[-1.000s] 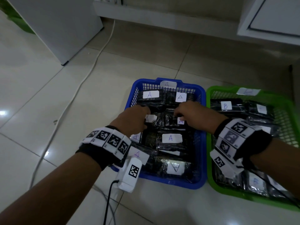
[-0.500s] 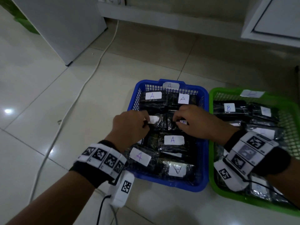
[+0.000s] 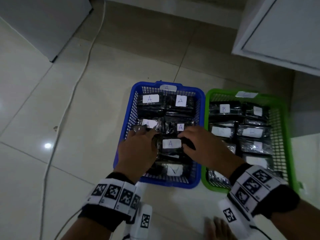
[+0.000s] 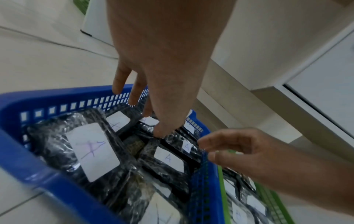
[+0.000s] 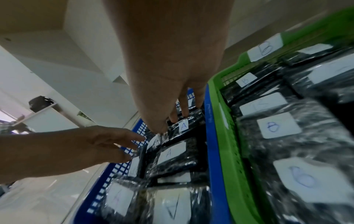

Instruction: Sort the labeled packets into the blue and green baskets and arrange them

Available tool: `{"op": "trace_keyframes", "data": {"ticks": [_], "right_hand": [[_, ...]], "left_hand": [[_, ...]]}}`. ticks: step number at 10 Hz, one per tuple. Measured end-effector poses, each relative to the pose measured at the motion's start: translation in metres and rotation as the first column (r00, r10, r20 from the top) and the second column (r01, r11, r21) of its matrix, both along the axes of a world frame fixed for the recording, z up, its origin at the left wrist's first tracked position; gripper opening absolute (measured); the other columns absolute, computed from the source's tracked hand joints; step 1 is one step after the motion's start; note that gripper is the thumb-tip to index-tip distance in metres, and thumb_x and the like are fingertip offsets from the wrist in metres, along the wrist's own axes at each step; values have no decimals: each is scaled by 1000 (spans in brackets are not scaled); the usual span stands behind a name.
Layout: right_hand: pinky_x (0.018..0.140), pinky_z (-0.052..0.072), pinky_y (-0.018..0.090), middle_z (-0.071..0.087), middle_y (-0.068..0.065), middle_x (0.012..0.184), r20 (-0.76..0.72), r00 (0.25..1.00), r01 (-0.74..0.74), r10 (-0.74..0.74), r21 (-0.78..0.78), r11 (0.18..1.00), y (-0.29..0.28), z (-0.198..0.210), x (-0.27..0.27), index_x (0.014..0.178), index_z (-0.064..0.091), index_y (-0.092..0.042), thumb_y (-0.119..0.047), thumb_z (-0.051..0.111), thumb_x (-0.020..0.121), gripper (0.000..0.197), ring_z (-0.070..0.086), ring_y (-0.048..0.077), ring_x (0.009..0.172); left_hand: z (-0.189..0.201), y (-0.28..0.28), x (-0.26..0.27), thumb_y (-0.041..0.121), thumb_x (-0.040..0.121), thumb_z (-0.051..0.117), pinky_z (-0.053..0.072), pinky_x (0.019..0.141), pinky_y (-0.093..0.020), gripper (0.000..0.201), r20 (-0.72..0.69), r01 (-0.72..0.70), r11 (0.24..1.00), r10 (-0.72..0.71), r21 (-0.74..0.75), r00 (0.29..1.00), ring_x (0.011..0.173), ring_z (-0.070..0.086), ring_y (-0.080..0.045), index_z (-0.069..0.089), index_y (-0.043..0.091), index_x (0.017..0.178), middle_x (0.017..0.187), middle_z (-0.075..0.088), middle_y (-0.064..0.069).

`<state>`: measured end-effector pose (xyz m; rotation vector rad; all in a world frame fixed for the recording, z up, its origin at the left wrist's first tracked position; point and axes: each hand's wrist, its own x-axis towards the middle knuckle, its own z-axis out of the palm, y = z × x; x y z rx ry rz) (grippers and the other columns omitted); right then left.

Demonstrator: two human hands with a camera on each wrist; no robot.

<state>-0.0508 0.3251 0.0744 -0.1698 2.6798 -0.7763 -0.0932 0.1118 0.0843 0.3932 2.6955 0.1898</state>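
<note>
Two baskets stand side by side, touching, on a tiled floor (image 3: 72,129): a blue basket (image 3: 127,118) on the left and a green basket (image 3: 287,135) on the right. The blue basket holds black wrapped packets with white labels marked "A"; the green basket holds like packets, several with labels marked "B". Each basket carries a white tag on its far rim.

Both hands reach into the middle of the blue basket, on either side of one "A" packet (image 3: 171,144). The left hand (image 3: 140,149) lies at the packet's left edge, its fingers extended downward, with the thumb tip touching the plastic wrap in the left wrist view. The right hand (image 3: 206,149) lies at the packet's right edge, fingers loosely bent; whether they pinch the wrap cannot be told. In the right wrist view its fingertips (image 5: 184,112) touch the next packet back (image 3: 180,127).

A white cable (image 3: 81,73) crosses the floor to the left.
</note>
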Motion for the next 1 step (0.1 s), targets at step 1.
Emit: {"op": "trace_keyframes", "data": {"ticks": [1], "right_hand": [[109, 32, 28, 49, -2, 142, 75, 997, 4, -10, 85, 996, 3, 40, 18, 141, 49, -19, -27, 55, 95, 47, 39, 17, 132]], "left_hand": [[32, 10, 18, 37, 94, 51, 38, 111, -52, 65, 156, 0, 999, 7, -43, 988, 147, 24, -27, 24, 42, 154, 161, 29, 9]]}}
